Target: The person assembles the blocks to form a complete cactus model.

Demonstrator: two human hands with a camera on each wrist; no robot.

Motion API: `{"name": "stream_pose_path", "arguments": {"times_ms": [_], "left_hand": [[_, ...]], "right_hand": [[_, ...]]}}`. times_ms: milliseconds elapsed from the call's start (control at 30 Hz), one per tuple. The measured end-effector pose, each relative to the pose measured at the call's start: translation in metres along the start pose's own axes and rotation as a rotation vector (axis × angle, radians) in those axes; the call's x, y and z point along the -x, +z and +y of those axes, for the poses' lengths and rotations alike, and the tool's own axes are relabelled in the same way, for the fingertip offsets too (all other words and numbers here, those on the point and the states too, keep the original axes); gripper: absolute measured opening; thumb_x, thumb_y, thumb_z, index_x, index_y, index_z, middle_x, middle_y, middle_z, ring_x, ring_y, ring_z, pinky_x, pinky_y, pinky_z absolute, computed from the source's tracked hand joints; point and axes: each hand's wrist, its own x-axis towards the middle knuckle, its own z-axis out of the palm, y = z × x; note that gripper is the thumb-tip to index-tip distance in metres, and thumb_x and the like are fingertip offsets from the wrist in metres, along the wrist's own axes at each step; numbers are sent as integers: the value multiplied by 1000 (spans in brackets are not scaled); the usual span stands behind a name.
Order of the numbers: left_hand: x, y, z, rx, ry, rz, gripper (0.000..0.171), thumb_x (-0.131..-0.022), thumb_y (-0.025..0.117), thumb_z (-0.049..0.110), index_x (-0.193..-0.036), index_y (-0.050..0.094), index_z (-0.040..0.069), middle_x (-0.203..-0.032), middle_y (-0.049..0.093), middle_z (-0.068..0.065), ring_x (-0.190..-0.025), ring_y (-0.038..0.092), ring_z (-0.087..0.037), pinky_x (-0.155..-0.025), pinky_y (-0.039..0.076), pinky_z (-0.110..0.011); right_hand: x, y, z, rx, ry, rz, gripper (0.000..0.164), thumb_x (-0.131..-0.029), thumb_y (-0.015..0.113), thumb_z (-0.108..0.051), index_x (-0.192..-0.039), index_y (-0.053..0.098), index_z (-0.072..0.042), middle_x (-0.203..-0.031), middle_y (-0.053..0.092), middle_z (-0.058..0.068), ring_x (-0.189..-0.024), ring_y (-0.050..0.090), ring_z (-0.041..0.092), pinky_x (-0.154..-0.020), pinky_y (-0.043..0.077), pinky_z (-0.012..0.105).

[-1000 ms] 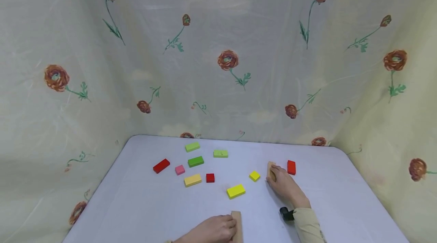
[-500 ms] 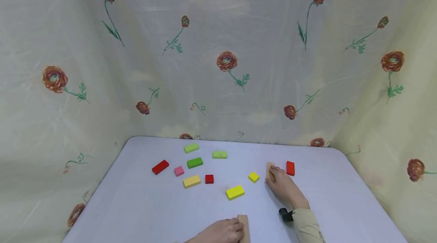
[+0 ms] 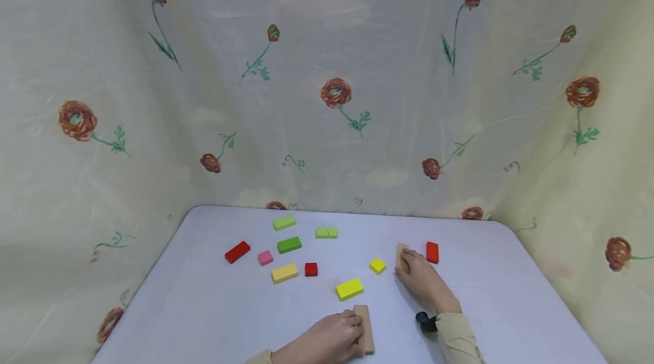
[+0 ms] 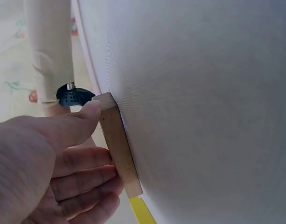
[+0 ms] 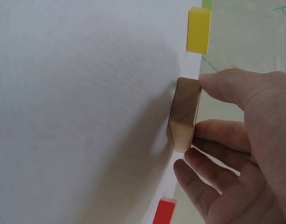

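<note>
My left hand [image 3: 329,337] holds a long plain wooden block [image 3: 365,327] at the near middle of the table. In the left wrist view the thumb is at one end of that block [image 4: 119,147], with the fingers against its side. Farther forward and to the right, my right hand [image 3: 423,277] grips a second plain wooden block [image 3: 401,255]. The right wrist view has this block [image 5: 184,112] between thumb and fingers, low against the tabletop. A small yellow block [image 3: 377,266] lies to its left, a red block [image 3: 432,252] to its right. A longer yellow block [image 3: 349,289] sits ahead of the left hand.
Several more coloured blocks are spread over the white table [image 3: 204,307]: a dark red one [image 3: 237,252], a pink one [image 3: 265,258], green ones such as this block [image 3: 289,245], a pale yellow one [image 3: 284,273] and a small red one [image 3: 311,269]. Flowered cloth [image 3: 306,125] hangs behind.
My left hand has carried its wooden block a little to the right, then forward toward the long yellow block. The right hand and its block have stayed in place. The head view has shifted slightly.
</note>
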Motion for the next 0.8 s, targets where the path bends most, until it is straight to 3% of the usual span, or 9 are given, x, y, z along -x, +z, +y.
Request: {"name": "stream_pose_path", "arguments": {"times_ms": [200,633,800], "left_hand": [[1,-1,-1,66,-29,-11,30,-90,62,45,-107,70,21,-102,66,13,-98,57,3,-84,48,-13],[1,0,-2,65,-17,-16,32,-91,60,45,-110,70,20,-111,67,10,-104,58,0,-86,49,-14],[1,0,-2,57,-24,-18,32,-91,61,45,-110,70,21,-111,67,10,-105,58,0,-87,49,-14]], "right_hand": [[0,0,1,7,-17,6,58,-94,62,-27,-136,47,9,-142,45,26,-131,43,44,-106,38,56],[0,1,1,15,-7,-11,58,-93,63,-28,-137,47,7,-144,45,24,-131,43,42,-106,38,55],[2,-1,0,15,-10,-26,59,-88,66,-20,-137,47,6,-144,44,24,-131,44,42,-104,41,54]]}}
